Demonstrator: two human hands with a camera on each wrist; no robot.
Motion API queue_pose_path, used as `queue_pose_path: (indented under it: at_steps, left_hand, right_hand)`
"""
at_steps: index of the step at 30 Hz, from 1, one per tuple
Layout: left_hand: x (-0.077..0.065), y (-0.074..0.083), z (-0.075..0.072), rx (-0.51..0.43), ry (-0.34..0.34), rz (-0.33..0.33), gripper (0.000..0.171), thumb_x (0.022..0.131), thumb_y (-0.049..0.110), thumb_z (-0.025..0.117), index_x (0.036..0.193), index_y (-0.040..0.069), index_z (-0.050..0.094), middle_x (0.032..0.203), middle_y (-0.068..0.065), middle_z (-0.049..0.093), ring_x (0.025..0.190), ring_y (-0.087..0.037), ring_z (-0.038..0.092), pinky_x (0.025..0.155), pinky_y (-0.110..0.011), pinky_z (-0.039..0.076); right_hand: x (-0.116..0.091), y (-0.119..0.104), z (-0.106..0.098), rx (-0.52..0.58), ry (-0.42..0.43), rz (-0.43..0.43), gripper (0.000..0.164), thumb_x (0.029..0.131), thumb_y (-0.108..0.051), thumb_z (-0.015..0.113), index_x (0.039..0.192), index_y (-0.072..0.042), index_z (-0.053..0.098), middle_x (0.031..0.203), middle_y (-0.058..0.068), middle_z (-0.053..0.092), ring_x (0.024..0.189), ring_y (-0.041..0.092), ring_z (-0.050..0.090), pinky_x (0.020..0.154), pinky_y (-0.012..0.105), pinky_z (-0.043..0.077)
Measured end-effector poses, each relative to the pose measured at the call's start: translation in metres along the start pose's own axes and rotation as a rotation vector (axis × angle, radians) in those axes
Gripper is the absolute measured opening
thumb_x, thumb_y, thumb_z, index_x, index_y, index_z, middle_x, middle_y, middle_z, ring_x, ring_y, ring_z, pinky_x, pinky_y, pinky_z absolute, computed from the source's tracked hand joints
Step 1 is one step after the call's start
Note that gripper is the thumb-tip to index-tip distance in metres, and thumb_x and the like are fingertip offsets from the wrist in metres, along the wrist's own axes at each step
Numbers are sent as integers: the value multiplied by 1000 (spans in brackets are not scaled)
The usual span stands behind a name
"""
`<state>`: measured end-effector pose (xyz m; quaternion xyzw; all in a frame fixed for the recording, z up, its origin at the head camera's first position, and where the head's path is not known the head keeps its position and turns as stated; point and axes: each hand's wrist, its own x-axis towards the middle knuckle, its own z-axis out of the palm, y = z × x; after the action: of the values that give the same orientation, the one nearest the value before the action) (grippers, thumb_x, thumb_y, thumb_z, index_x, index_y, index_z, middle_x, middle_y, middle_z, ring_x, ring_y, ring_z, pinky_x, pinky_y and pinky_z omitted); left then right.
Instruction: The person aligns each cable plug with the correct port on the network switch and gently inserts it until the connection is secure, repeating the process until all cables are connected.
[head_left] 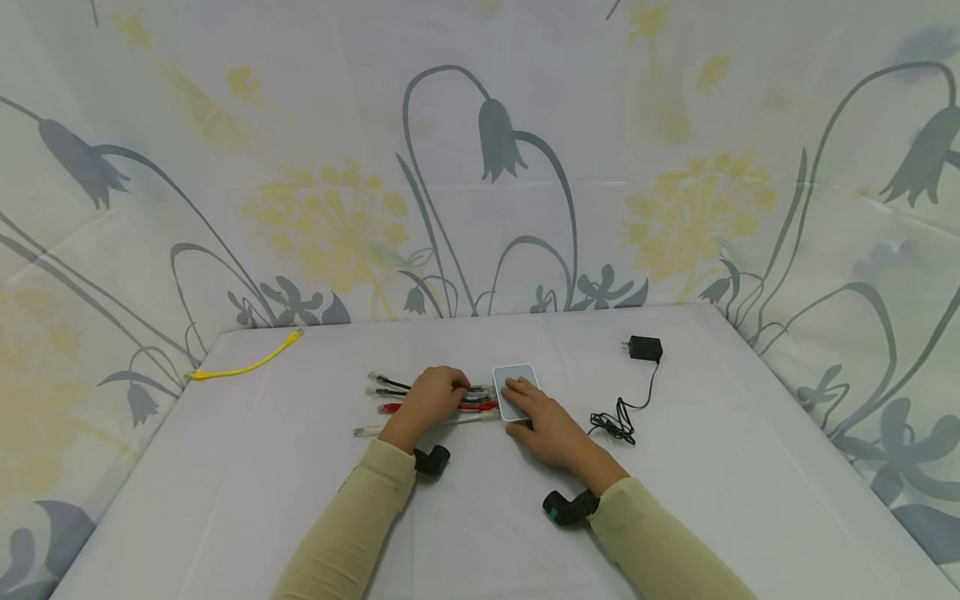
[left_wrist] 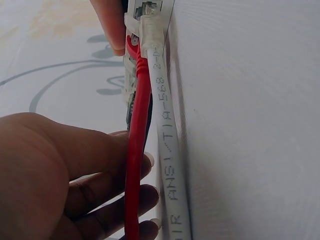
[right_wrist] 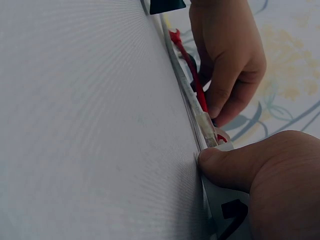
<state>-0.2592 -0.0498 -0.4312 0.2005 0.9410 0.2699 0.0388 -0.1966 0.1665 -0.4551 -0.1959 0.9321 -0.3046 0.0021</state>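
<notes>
A small white network switch box (head_left: 515,372) lies on the table, with several short network cables running left from its side. The right hand (head_left: 552,431) holds the box, its fingers over the top and its thumb (right_wrist: 212,161) against the near edge. Black cables (head_left: 388,381) lie farthest back. Nearer are a red cable (left_wrist: 142,115) and a white cable (left_wrist: 170,150), both with plugs at the box's ports. The left hand (head_left: 429,406) reaches over the cables and pinches a black cable close to the box; the red cable partly hides its fingertips in the left wrist view.
A black power adapter (head_left: 645,347) rests at the back right, its thin cord (head_left: 618,425) bunched beside the right hand. At the back left, a yellow network cable (head_left: 247,367) lies by the table's edge. Flower-patterned cloth (head_left: 450,208) rises behind the table.
</notes>
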Motion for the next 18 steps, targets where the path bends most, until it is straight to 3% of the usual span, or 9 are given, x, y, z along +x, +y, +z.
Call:
queue_pose_path:
  at_steps: [18]
  left_hand:
    - [0, -3, 2, -68, 4, -11, 14, 94, 12, 61, 100, 8, 73, 100, -8, 71, 95, -24, 65, 84, -41, 53]
  right_hand:
    - [0, 0, 0, -10, 6, -3, 59, 94, -25, 64, 147, -12, 43, 157, 4, 33, 148, 28, 24, 114, 54, 29]
